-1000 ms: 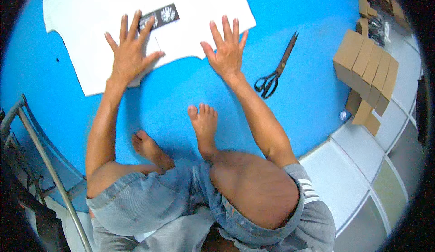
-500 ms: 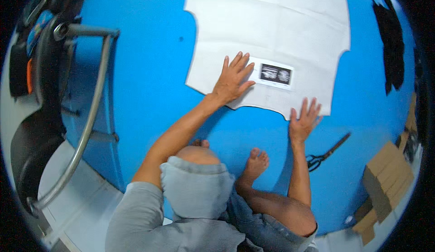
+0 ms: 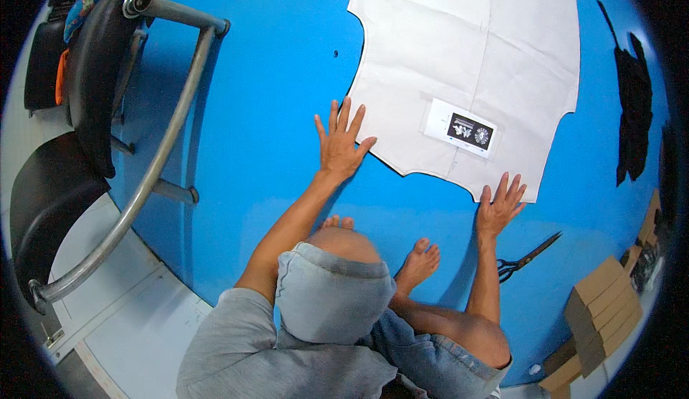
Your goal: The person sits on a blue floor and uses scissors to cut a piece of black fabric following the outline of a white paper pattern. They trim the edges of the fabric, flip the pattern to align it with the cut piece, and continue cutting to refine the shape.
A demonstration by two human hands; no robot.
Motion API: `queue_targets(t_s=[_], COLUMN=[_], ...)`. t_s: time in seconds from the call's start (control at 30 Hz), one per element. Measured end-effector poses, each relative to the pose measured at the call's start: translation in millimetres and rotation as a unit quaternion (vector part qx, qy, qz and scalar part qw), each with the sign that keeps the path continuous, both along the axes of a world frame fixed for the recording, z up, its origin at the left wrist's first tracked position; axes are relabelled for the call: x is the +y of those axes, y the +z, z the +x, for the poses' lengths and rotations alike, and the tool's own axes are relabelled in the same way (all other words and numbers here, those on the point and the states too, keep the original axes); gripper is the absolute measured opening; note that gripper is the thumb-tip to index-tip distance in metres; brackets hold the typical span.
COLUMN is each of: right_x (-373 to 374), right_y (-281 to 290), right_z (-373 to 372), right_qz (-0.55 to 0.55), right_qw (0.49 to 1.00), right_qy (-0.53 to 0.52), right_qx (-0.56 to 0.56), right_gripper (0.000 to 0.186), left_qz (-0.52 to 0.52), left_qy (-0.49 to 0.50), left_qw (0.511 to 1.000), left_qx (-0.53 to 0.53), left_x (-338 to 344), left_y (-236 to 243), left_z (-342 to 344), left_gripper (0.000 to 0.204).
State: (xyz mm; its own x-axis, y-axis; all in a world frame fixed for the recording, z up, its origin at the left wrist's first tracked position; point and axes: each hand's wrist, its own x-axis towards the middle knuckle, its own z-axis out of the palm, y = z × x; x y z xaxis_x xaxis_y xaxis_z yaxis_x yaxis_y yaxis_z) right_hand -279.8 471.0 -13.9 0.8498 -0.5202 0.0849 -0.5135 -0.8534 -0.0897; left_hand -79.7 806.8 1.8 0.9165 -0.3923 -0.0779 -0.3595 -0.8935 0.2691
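A large white garment-shaped sheet (image 3: pixel 459 40), like a vest pattern with curved armholes and a neckline, lies flat on the blue surface (image 3: pixel 273 133). Thin dark edging shows along its left and near sides. Fold creases cross it. Taped near its neck end is a white label (image 3: pixel 439 120) with a black printed panel. My left hand (image 3: pixel 341 148) is spread at the sheet's left near corner, fingertips on or at its edge. My right hand (image 3: pixel 499 209) lies with fingers apart on the near right corner. Neither hand grips anything.
Dark scissors (image 3: pixel 531 255) lie right of my right forearm. Black cloth (image 3: pixel 634 112) is at the far right, a cardboard piece (image 3: pixel 603 313) at the near right. A chair with a curved metal frame (image 3: pixel 169 119) and black padding stands on the left. My bare foot (image 3: pixel 418 266) rests between my arms.
My left hand has slid leftward from beside the label to the sheet's left corner. My right hand remains at the near right corner. The whole view has shifted slightly.
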Motion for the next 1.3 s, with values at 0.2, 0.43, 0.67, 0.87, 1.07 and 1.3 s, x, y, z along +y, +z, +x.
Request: queue_targets(t_s=[0.2,0.43,0.67,0.87,1.07,1.3], right_x=[-1.6,-2.0,1.9,-7.9,-15.1,-6.7], right_y=[-3.4,11.1,24.0,36.0,37.5,44.8], right_z=[0.6,1.6,9.0,8.2,22.5,21.7], right_qz=[0.011,0.034,0.037,0.033,0.035,0.034], right_qw=[1.0,0.999,0.997,0.993,0.994,0.994], right_qy=[0.004,-0.025,-0.038,-0.04,-0.034,-0.031], right_qx=[-0.007,0.031,0.062,0.105,0.096,0.103], right_gripper=[0.062,0.062,0.062,0.06,0.058,0.059], left_qz=[0.033,-0.01,-0.044,-0.035,-0.295,-0.17], left_qy=[0.019,0.048,-0.172,-0.258,-0.101,0.199], left_qw=[0.999,0.997,0.984,0.965,0.948,0.953], left_qx=[0.018,-0.058,-0.018,0.019,0.07,0.149], left_x=[49.9,79.6,19.4,-4.4,5.6,75.4], left_y=[7.0,16.8,28.0,22.2,16.1,32.5], left_z=[15.6,29.0,21.6,7.6,75.5,112.7], left_gripper=[0.069,0.06,0.053,0.05,0.022,0.017])
